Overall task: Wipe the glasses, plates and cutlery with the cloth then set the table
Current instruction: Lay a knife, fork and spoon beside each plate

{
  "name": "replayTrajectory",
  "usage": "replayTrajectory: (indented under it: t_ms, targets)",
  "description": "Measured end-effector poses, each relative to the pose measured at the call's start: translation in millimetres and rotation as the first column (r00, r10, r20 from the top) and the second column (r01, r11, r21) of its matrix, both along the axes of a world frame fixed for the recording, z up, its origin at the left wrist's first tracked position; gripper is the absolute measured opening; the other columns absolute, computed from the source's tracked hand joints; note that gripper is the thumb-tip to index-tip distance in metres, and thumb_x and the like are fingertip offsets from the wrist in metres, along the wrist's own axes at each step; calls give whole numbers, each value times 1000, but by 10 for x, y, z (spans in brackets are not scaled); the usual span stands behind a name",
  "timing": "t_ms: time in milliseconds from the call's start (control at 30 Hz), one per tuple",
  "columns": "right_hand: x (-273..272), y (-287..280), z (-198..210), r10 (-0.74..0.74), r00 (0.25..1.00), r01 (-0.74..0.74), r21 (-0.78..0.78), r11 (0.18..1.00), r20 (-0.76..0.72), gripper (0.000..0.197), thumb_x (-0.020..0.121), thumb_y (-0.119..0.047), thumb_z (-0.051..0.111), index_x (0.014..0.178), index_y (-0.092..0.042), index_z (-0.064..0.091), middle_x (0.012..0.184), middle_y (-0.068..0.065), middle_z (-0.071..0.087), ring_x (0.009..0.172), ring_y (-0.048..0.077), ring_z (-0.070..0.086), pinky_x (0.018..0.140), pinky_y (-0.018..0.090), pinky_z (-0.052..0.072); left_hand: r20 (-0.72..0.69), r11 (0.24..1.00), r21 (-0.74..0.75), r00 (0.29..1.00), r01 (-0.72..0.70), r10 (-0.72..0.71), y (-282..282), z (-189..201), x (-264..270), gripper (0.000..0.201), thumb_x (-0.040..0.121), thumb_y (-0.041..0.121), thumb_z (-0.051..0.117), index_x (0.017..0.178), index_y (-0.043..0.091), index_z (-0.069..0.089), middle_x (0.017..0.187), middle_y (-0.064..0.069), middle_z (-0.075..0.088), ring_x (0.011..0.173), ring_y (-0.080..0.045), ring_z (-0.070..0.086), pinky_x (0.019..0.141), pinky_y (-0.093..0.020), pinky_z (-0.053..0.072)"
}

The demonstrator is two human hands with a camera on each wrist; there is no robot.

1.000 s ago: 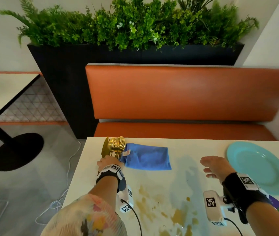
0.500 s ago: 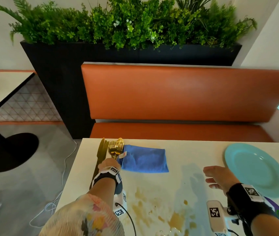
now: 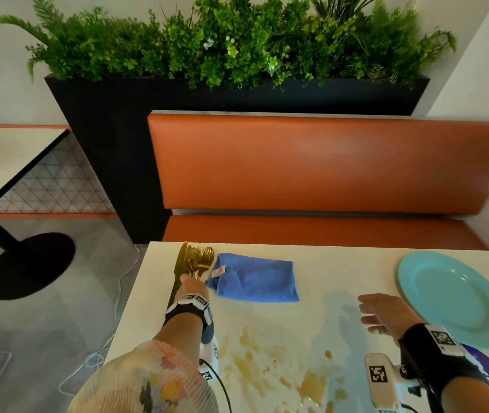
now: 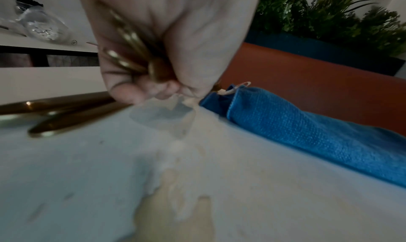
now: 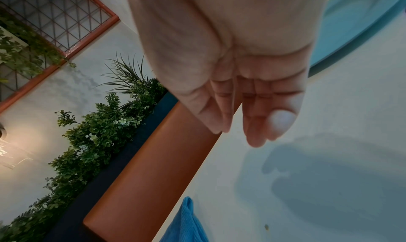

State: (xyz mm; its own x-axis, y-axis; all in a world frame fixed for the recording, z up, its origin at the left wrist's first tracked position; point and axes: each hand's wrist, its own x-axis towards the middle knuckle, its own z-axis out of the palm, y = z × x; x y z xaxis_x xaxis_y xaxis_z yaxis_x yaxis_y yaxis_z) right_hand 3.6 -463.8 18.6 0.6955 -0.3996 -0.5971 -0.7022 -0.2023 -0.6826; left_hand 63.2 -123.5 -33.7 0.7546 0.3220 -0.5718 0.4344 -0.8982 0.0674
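Head view showed brown stains (image 3: pixel 309 386) nearest on the white table (image 3: pixel 341 269). Beyond them the right hand (image 3: pixel 385 314) hovered with fingers straight and together, holding nothing, beside the teal plate (image 3: pixel 458 299). Farther left, the left hand (image 3: pixel 191 286) gripped a bunch of gold cutlery (image 3: pixel 198 260), fingers curled round the handles. Just beside it lay the folded blue cloth (image 3: pixel 255 278).

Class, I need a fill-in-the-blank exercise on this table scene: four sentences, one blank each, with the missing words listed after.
1. The left hand grips a bundle of gold ____.
2. The folded cloth on the table is ____ in colour.
3. The right hand holds ____.
4. The turquoise plate lies to the ____ of the cloth.

Missing words: cutlery; blue; nothing; right
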Motion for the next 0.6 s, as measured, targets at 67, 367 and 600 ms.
replayTrajectory:
  t_ms: [67, 367, 600]
  targets:
    - [-6, -4, -14, 6, 1000, -6, 6, 1000, -7, 17, 93, -10, 49, 103, -4, 61, 85, 8, 63, 72, 24, 58, 59, 30, 46, -17, 998, 30, 999, 47, -47, -9, 129, -87, 43, 101, 20, 34, 142, 8, 35, 141, -10, 45, 131, -25, 43, 99, -26, 36]
    - [-23, -71, -111, 13, 1000, -13, -7, 1000, -26, 17, 89, -11, 56, 103, -2, 60, 90, 9, 64, 73, 24, 59, 60, 29, 46, -180, 851, 331, 912, 409, -368, 125, 246, -160, 39, 97, 25, 42, 135, 17, 46, 142, -3, 46, 133, -22, 41, 112, -34, 28]
    - [-39, -94, -175, 2, 999, -2, -2, 1000, -37, 11, 89, -10, 55, 96, -4, 62, 88, 9, 64, 71, 24, 58, 59, 29, 46, -170, 873, 366, 946, 322, -277, 171, 302, -181, 44, 96, 19, 47, 138, 10, 40, 146, -12, 39, 135, -27, 38, 115, -39, 29]
